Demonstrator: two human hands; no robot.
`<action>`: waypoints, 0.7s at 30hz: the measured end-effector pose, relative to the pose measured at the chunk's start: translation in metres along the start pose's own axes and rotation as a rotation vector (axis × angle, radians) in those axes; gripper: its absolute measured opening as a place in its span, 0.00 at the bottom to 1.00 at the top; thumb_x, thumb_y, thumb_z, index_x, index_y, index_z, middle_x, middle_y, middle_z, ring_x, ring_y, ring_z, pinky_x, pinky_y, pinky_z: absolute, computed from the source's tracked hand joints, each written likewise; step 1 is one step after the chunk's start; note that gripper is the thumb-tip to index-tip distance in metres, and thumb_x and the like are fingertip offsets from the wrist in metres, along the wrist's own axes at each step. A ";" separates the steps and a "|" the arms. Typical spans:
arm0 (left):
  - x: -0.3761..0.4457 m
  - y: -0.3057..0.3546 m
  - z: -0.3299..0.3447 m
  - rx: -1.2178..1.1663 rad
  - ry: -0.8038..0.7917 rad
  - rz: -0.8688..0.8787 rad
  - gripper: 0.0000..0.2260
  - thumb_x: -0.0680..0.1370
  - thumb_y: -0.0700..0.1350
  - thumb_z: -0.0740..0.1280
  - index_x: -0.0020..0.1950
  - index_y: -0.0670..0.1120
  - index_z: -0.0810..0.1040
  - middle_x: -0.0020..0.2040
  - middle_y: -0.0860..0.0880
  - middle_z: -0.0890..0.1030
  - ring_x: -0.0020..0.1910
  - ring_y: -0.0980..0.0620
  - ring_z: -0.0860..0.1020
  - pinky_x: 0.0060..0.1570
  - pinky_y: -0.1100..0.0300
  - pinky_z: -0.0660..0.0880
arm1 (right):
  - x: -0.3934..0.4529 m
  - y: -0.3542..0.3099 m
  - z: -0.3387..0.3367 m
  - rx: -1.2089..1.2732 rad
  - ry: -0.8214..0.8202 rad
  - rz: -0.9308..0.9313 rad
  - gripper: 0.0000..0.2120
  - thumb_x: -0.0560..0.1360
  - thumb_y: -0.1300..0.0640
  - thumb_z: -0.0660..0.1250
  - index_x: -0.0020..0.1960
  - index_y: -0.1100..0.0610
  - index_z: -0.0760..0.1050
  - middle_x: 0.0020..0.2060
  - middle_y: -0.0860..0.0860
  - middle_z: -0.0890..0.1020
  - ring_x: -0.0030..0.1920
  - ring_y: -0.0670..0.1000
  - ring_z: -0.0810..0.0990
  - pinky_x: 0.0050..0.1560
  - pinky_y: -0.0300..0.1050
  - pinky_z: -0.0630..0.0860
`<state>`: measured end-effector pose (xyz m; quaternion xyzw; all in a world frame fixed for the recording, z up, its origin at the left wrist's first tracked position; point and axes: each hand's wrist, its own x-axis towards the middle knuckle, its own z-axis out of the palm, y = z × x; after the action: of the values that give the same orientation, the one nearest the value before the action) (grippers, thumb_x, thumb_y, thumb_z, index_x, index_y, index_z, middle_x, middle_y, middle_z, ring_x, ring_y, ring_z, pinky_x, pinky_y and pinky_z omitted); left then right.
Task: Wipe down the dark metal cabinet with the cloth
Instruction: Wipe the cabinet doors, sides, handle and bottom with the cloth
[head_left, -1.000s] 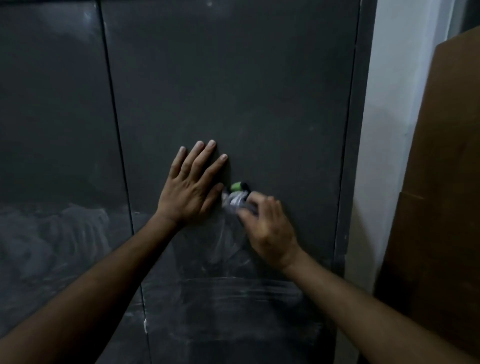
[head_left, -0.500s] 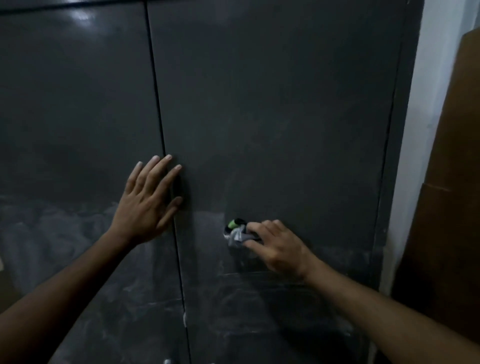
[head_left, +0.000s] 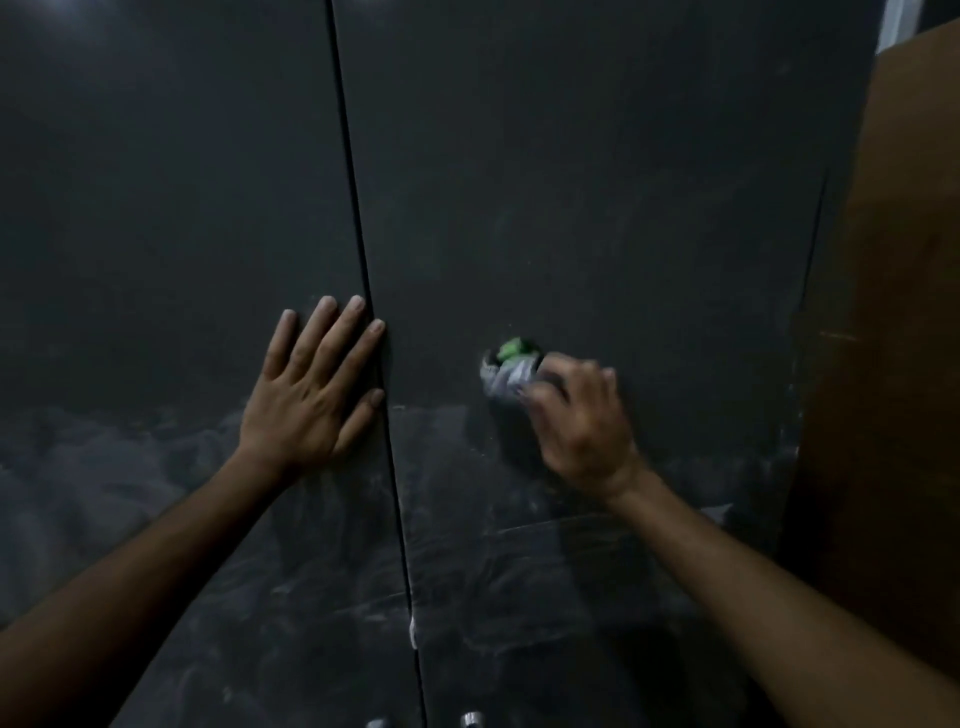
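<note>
Dim light; fine detail is hard to read. Tall dark grey metal cabinet (head_left: 597, 182) fills nearly the whole view, two flat doors meeting at a thin vertical seam (head_left: 363, 260) that leans slightly from upper left to lower right. Upper part of both doors matt and even. Lower part, from about hand level down, carries pale smeary streaks and cloudy patches (head_left: 519, 561). Two small shiny metal knobs (head_left: 471, 719) at the bottom edge, one each side of the seam, both cut off by the frame. Small white fleck on the seam low down. At the far right a brown wooden board (head_left: 904, 338) stands just beside the cabinet's edge, with a sliver of pale wall (head_left: 893, 21) above it. Nothing lies between the hands and the doors.

Left hand (head_left: 311, 395): palm flat against the left door, fingers straight, slightly spread, pointing up; index fingertip and thumb reach the seam. Bare forearm comes in from the lower left.

Right hand (head_left: 576, 421): on the right door, well apart from the left hand, back of the hand towards the camera, somewhat motion-blurred. Fingers curled and bunched together over a small crumpled grey-white cloth with a green patch (head_left: 506, 366), pressing it on the door. The cloth sticks out beyond the fingertips to the upper left, right at the top border of the streaked zone. Bare forearm enters from the lower right.
</note>
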<state>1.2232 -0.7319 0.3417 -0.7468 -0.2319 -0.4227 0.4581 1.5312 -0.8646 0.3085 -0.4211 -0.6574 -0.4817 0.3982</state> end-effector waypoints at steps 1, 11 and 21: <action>0.000 0.000 0.000 -0.008 -0.003 0.002 0.31 0.86 0.59 0.54 0.86 0.45 0.57 0.86 0.43 0.54 0.85 0.41 0.53 0.83 0.39 0.49 | 0.012 -0.012 0.008 0.013 0.081 0.178 0.08 0.79 0.59 0.67 0.58 0.54 0.77 0.60 0.57 0.75 0.48 0.61 0.76 0.47 0.55 0.69; -0.015 -0.036 -0.032 -0.178 0.024 0.038 0.25 0.86 0.49 0.58 0.83 0.44 0.64 0.84 0.43 0.61 0.84 0.42 0.59 0.81 0.36 0.54 | 0.013 -0.052 0.021 0.030 -0.028 -0.012 0.09 0.78 0.60 0.66 0.57 0.53 0.79 0.61 0.55 0.75 0.48 0.61 0.77 0.47 0.53 0.69; -0.044 -0.108 -0.027 -0.054 0.027 0.020 0.27 0.86 0.52 0.58 0.84 0.44 0.62 0.85 0.42 0.59 0.84 0.41 0.58 0.81 0.35 0.54 | 0.022 -0.118 0.053 0.095 -0.187 -0.289 0.12 0.74 0.58 0.69 0.57 0.51 0.78 0.59 0.55 0.78 0.48 0.58 0.77 0.46 0.52 0.68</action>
<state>1.1086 -0.7029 0.3634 -0.7554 -0.2065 -0.4343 0.4451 1.4072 -0.8311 0.2824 -0.3457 -0.7673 -0.4610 0.2815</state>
